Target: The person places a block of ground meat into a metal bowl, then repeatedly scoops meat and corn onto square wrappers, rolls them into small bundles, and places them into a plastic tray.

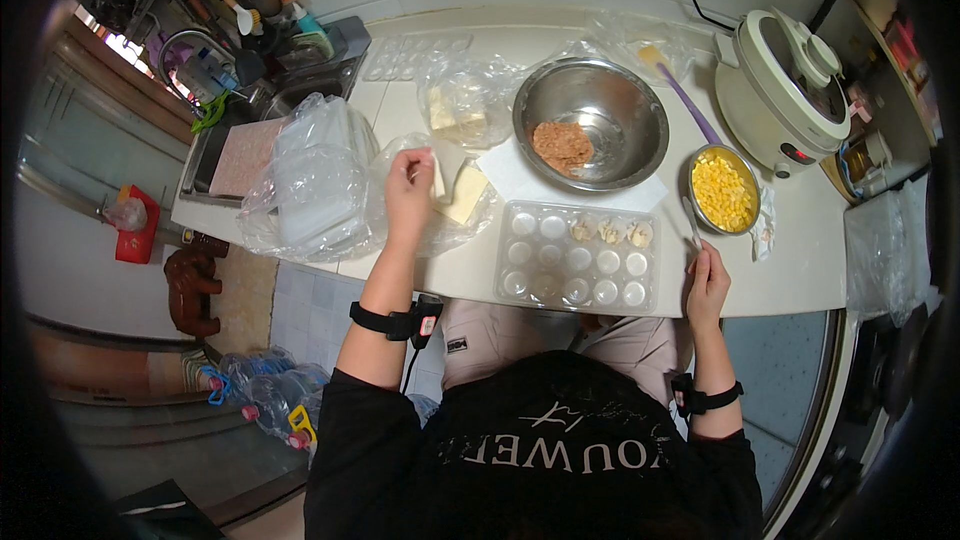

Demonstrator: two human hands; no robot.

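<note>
Near the middle of the counter, my left hand is pinched on a thin pale dough wrapper. It is above a stack of square yellowish wrappers lying on an opened plastic bag. My right hand, at the counter's front edge, grips the thin handle of a utensil; its tip beside the corn is hard to make out. A clear plastic tray with round cups holds three small wrapped dumplings in its back row. Behind it, a steel bowl contains minced meat.
A bowl of corn kernels is at the right, below a white electric cooker. A purple-handled spatula lies behind it. Bagged plastic boxes and another bag of wrappers sit left, near the sink.
</note>
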